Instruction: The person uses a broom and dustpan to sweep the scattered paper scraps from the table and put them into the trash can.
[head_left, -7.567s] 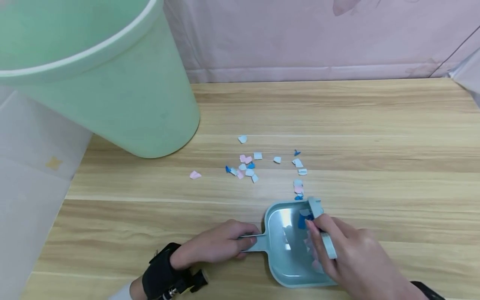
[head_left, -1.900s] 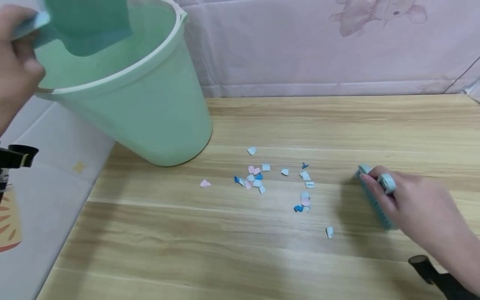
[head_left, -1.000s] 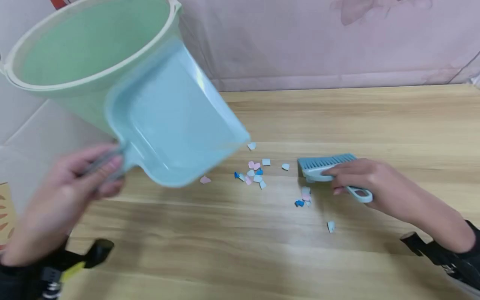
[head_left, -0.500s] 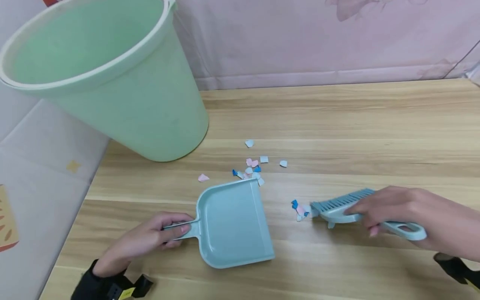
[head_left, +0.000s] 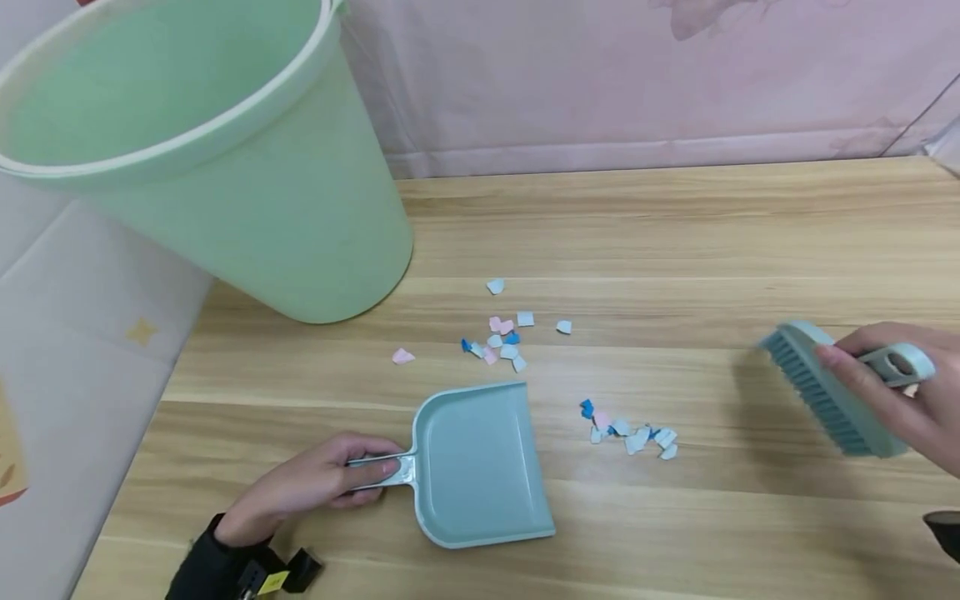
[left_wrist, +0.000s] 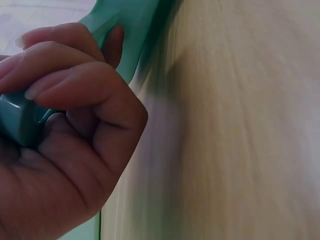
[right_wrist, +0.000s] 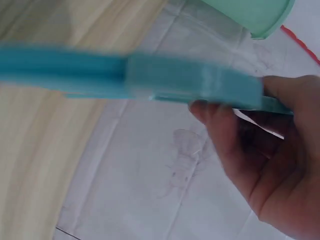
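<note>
Head view shows a green bucket (head_left: 225, 167) standing at the far left of the wooden worktop (head_left: 675, 233). Nearer, a dustpan (head_left: 480, 462) lies flat on the worktop, the left hand (head_left: 300, 487) with its fingers wrapped round the handle. Off to the right, the right hand (head_left: 911, 400) grips a brush (head_left: 825, 392) lifted clear of the wood. Paper scraps (head_left: 630, 433) lie between pan and brush, more scraps (head_left: 498, 337) beyond the pan.

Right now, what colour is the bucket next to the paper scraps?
Pale mint green bucket with a lighter rim, clearest in the head view.
</note>
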